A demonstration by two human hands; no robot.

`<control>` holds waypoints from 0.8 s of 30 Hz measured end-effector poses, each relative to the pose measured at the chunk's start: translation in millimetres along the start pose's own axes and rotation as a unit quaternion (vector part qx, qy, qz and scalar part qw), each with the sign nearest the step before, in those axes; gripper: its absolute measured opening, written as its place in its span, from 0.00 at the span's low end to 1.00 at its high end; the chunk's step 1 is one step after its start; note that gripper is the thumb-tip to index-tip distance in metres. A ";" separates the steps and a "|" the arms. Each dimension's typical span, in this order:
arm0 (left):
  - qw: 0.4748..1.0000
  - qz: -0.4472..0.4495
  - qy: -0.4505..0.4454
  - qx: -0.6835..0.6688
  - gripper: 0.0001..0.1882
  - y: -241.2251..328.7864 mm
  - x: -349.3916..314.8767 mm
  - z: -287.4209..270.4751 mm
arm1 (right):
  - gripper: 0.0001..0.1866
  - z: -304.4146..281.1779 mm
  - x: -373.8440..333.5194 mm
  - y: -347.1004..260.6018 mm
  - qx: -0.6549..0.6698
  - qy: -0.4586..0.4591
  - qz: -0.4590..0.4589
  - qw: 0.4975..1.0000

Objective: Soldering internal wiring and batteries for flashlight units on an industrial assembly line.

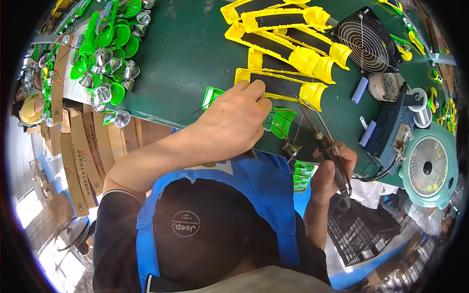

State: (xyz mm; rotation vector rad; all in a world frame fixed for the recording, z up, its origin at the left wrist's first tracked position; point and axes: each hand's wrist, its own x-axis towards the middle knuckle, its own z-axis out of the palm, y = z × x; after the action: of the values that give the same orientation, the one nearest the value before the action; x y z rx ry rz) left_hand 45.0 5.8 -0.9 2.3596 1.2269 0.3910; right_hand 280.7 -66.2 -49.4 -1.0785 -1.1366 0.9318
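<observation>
My left hand point(237, 115) lies over a green plastic lamp housing point(282, 122), its fingers curled and pressed together. The fingertips point down and are hidden, so what they pinch does not show. Part of a circuit board and thin wires show beside the hand. A small round reflector point(292, 148) hangs by wires at the table's front edge. In my right hand point(334, 168) is a soldering iron point(326, 142), its tip slanting up and left toward the housing. Just beyond my left fingers lies the nearest of several yellow half-shells point(312, 93) with dark inner panels.
Green housings with reflectors point(102, 63) pile up at the left. At right stand a black fan point(366, 41), a blue soldering station point(388, 127), a solder spool point(418, 105), two blue-grey cylinders point(359, 90) and a teal fan point(427, 166). Cardboard boxes point(78, 166) stand left below the table.
</observation>
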 end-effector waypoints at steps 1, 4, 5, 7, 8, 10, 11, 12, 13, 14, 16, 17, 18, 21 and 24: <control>1.000 -0.001 -0.004 -0.004 0.05 -0.3 0.0 -0.1 | 0.18 -3.1 0.4 2.3 0.006 -0.004 -0.004 1.000; 1.000 0.003 0.004 -0.009 0.06 -2.1 -1.0 0.9 | 0.18 2.4 5.0 -5.1 0.006 0.007 0.003 1.000; 1.000 0.002 -0.002 -0.008 0.06 -1.6 -1.2 0.1 | 0.18 2.5 6.0 -5.5 -0.002 0.006 -0.006 1.000; 0.999 -0.021 -0.016 -0.036 0.04 0.2 -0.6 -2.0 | 0.19 4.2 9.1 -7.6 -0.010 0.003 -0.019 1.000; 0.999 -0.022 -0.016 -0.038 0.04 0.1 -0.9 -2.0 | 0.19 4.8 10.7 -7.7 -0.011 0.002 -0.019 1.000; 1.000 -0.007 -0.005 -0.025 0.05 -2.7 -2.0 0.5 | 0.20 5.5 14.1 -7.3 -0.012 -0.007 -0.036 0.999; 1.000 0.009 0.005 -0.014 0.06 -4.7 -1.8 1.6 | 0.20 6.8 16.1 -8.6 0.004 -0.017 -0.039 0.999; 1.000 0.018 0.009 -0.020 0.06 -6.5 -1.5 1.9 | 0.21 7.8 17.6 -11.2 -0.002 -0.018 -0.037 0.999; 0.999 0.026 0.023 -0.017 0.06 -6.4 -1.3 2.1 | 0.21 8.4 18.5 -12.9 -0.008 -0.020 -0.034 0.999; 0.999 0.034 0.037 -0.012 0.06 -6.0 -0.9 2.6 | 0.22 7.5 18.6 -9.2 -0.014 -0.008 -0.034 0.999; 1.000 0.023 0.004 -0.002 0.06 -5.4 -0.9 0.8 | 0.22 5.7 21.5 -8.1 -0.003 -0.025 -0.033 0.999; 1.000 0.019 0.000 -0.003 0.06 -4.5 -0.6 0.1 | 0.21 6.4 23.3 -8.0 -0.002 -0.024 -0.042 0.999; 1.000 0.014 -0.004 -0.004 0.05 -3.4 -0.1 -0.8 | 0.21 7.1 25.0 -7.7 -0.001 -0.023 -0.041 0.999; 0.999 -0.009 -0.029 -0.021 0.04 1.4 1.0 -6.6 | 0.20 5.6 27.6 -6.2 0.002 -0.036 -0.046 0.998; 0.999 0.004 -0.034 -0.037 0.05 -5.9 -2.2 -13.6 | 0.20 -1.0 24.1 -7.9 -0.008 -0.043 -0.054 0.998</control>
State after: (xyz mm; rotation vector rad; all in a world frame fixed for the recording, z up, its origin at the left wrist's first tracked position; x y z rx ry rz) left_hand 33.7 10.5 7.6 2.2972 1.1533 0.3507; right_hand 286.4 -45.2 -36.3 -0.9882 -1.2623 0.8924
